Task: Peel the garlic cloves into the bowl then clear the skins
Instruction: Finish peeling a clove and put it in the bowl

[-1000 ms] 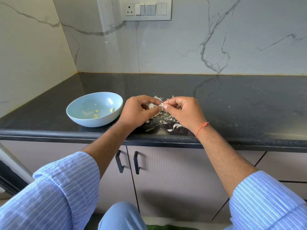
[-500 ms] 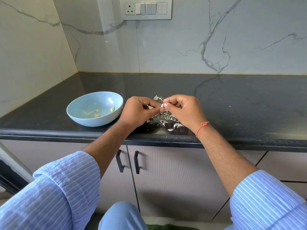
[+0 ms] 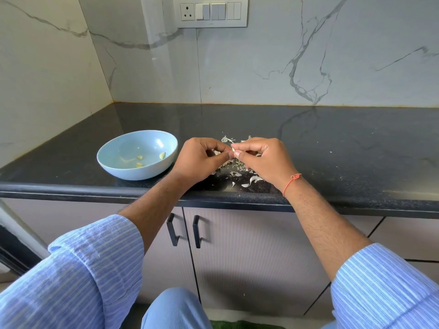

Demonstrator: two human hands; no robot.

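Observation:
My left hand (image 3: 199,162) and my right hand (image 3: 263,160) meet fingertip to fingertip above the black countertop, both pinching a small white garlic clove (image 3: 234,151) that is mostly hidden by the fingers. A scatter of pale garlic skins (image 3: 237,170) lies on the counter under and around my hands. To the left stands a light blue bowl (image 3: 111,162) holding several peeled yellowish cloves (image 3: 139,157).
The black countertop (image 3: 344,150) runs right and back to a marble wall. Its front edge is just below my wrists, with cabinet doors and two black handles (image 3: 184,230) underneath. A switch panel (image 3: 211,11) sits high on the wall.
My hands have stayed together over the skins, with only small finger shifts on the clove; the bowl has not moved.

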